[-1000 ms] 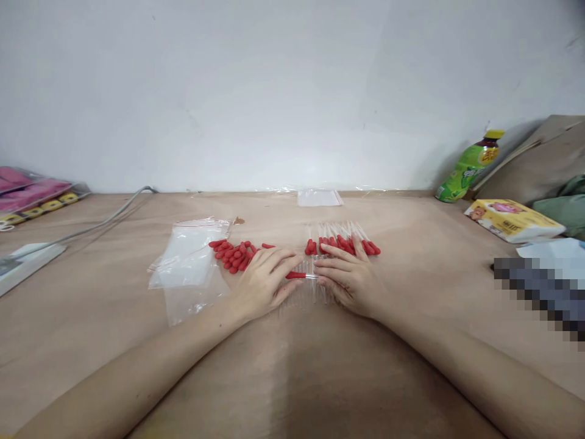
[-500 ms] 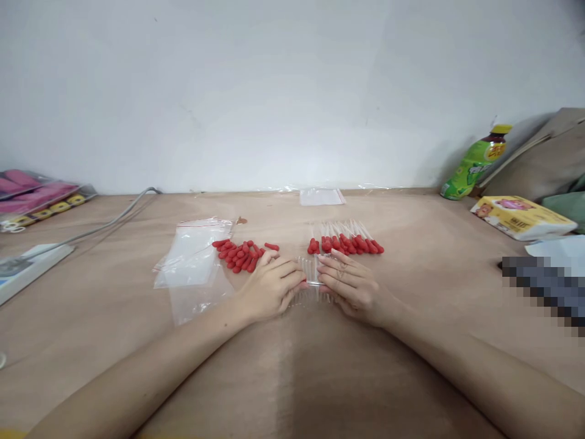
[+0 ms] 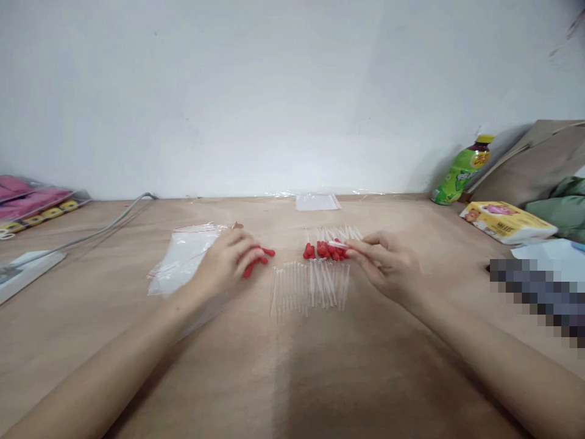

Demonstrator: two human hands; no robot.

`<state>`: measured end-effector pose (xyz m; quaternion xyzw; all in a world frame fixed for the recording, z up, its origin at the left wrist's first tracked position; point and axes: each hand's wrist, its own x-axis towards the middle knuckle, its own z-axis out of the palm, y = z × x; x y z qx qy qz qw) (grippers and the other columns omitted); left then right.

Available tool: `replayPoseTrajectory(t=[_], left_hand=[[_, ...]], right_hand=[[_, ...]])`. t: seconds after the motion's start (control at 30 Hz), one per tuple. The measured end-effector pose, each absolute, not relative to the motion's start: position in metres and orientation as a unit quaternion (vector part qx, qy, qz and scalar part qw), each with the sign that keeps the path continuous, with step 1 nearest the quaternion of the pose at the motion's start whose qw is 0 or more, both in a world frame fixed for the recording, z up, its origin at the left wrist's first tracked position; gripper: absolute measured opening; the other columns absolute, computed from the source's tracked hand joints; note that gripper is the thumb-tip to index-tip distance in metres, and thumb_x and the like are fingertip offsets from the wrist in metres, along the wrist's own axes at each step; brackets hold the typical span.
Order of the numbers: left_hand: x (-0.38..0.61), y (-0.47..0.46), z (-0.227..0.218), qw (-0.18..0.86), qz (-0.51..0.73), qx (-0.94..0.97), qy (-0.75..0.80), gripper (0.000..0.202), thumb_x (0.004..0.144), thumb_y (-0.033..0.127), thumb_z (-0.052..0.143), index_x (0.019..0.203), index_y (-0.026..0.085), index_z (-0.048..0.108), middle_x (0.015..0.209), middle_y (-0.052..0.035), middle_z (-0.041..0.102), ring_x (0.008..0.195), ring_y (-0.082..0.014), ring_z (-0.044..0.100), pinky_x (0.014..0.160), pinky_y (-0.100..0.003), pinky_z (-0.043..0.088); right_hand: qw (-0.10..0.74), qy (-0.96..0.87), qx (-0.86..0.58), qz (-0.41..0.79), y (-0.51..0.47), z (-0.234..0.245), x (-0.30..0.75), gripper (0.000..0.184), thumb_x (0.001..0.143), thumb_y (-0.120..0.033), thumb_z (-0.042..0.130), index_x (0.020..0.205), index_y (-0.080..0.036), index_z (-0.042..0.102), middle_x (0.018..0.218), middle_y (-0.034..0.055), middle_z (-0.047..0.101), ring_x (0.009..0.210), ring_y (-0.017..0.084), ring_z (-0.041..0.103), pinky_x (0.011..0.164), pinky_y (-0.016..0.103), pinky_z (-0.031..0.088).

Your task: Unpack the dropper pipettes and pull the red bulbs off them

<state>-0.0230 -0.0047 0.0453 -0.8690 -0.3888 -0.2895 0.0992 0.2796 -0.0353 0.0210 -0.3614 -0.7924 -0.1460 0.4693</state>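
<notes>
Right fingers [image 3: 365,247] pinch a protruding pale tube [image 3: 337,244]; left fingers [image 3: 248,246] at red bulbs [image 3: 248,270], grip unclear

Brown tabletop [image 3: 205,378], with a row of clear dropper tubes [image 3: 312,283] lying flat on it. Just behind that row — red-bulbed droppers [image 3: 322,249]. Left of it you've got loose red rubber bulbs [image 3: 249,270], then clear zip bags [image 3: 185,250] farther out. Well off to its right — a yellow cartoon-print pack [image 3: 507,222], plus a green-labelled bottle [image 3: 459,177] farther back.
</notes>
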Motion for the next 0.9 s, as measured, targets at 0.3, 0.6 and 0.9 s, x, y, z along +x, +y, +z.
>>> replayPoseTrajectory(t=[0.3,0.6,0.9], left_hand=[[-0.077,0.054,0.073,-0.011,-0.196,-0.736,-0.648,0.031,0.073,0.037,0.050,0.097,0.020,0.061,0.082,-0.0028,0.064,0.071,-0.0171,0.059,0.062,-0.025,0.045],[-0.059,0.064,0.052,-0.006,-0.071,-0.730,-0.680,0.024,0.065,0.040,0.054,0.078,0.021,0.059,0.081,-0.0020,0.066,0.075,-0.0197,0.061,0.061,-0.025,0.043],[-0.056,0.062,0.051,0.031,-0.066,-0.732,-0.677,0.043,0.076,0.053,0.037,0.077,0.020,0.064,0.075,-0.0072,0.066,0.075,-0.0256,0.060,0.059,-0.030,0.039]], right_hand=[[0.364,-0.803,-0.468,-0.060,-0.052,-0.002,0.276,0.024,0.080,-0.017,0.047,0.098,-0.018,0.064,0.075,0.0044,0.062,0.064,0.014,0.056,0.059,0.025,0.044],[0.369,-0.797,-0.473,-0.061,-0.056,-0.026,0.268,0.021,0.079,-0.018,0.048,0.095,-0.015,0.062,0.079,0.0070,0.063,0.073,0.017,0.058,0.067,0.029,0.046],[0.374,-0.804,-0.461,0.021,-0.065,-0.016,0.255,0.033,0.078,-0.039,0.055,0.096,-0.013,0.061,0.071,0.0060,0.057,0.066,0.017,0.053,0.061,0.030,0.046]])
